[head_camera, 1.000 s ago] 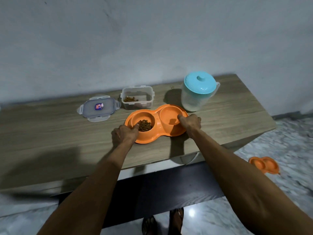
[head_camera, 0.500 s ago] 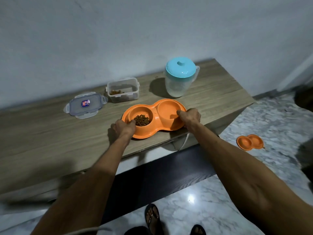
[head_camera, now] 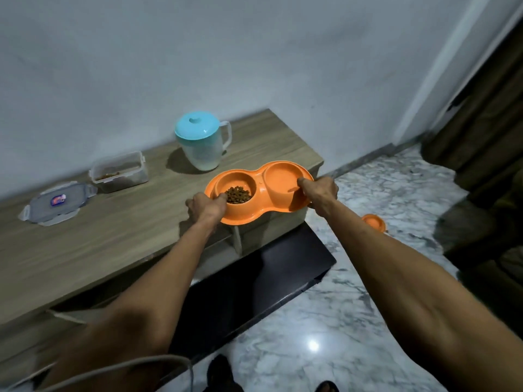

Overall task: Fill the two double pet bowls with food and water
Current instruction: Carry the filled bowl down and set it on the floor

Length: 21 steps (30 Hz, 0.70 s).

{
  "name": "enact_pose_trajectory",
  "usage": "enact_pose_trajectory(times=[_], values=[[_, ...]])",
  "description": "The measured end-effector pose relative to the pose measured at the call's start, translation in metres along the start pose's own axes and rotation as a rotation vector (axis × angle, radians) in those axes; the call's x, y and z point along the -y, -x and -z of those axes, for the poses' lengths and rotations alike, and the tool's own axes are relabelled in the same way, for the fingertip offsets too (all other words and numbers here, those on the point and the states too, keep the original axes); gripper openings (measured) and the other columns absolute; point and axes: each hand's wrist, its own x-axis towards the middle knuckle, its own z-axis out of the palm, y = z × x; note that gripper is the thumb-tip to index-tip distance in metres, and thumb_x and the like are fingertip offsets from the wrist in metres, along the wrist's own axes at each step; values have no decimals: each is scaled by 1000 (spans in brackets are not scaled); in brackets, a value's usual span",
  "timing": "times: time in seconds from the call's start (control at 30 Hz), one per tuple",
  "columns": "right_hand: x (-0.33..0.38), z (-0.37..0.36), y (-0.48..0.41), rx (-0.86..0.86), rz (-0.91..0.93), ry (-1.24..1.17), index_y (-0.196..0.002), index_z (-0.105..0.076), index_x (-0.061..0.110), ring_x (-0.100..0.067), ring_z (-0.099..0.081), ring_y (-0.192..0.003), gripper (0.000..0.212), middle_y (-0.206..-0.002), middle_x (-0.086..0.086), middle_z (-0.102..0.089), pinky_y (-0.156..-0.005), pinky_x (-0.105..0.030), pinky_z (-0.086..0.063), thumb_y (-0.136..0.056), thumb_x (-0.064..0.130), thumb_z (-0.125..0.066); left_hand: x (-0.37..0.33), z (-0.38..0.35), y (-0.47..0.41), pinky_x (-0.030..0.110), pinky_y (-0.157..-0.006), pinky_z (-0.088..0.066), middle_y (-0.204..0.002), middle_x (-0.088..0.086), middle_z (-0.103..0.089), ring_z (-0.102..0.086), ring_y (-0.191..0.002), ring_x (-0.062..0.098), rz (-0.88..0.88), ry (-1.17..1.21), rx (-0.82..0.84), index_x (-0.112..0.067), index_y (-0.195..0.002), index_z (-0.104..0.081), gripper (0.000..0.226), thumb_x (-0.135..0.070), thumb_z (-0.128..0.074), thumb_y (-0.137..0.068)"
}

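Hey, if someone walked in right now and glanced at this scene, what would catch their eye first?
The bright orange double pet bowl stands out, held at both ends by the left hand and right hand at the wooden table's right front corner, with brown kibble in its left cup. Behind it stands a clear pitcher with a turquoise lid, and a second orange bowl lies on the marble floor, partly hidden by the right arm.

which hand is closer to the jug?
Left. The left hand grips the double bowl at its kibble end, in front of the jug. The right hand grips the other end, farther to the jug's right.
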Motion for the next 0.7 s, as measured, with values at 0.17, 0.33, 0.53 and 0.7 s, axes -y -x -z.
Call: enact_pose_trajectory(times=[0.17,0.33,0.53,0.7], values=[[-21,113,-41,-51,1,-60,-103,-65,-1,-35,-64,-92,44,-104,-16,-64,-71,-50,-62,-73,30,-76,-67,-74,66,38,-100,-44,-138,21,-51,-52,-124,36,-68,14,43,0,-126,-57,57,-39,-66,-87],[-34,217,-90,-115,-14,-109,-103,-67,-1,-32,-61,-82,44,-105,-15,-65,-67,-48,-62,-70,26,-76,-135,-151,115,38,-99,-44,-135,21,-52,-53,-121,37,-158,30,101,0,-121,-60,53,-40,-65,-86],[-35,305,-154,-198,-22,-158,-105,-67,-1,-35,-64,-93,43,-109,-17,-65,-65,-45,-62,-71,24,-76,-217,-232,138,45,-89,-55,-126,18,-53,-62,-102,39,-227,109,148,-1,-112,-63,51,-41,-69,-81],[-29,348,-221,-242,-21,-172,-104,-61,0,-34,-63,-96,41,-109,-15,-62,-63,-42,-59,-75,25,-75,-275,-302,126,49,-83,-58,-120,18,-56,-63,-96,39,-256,129,186,-2,-108,-62,51,-43,-70,-78]])
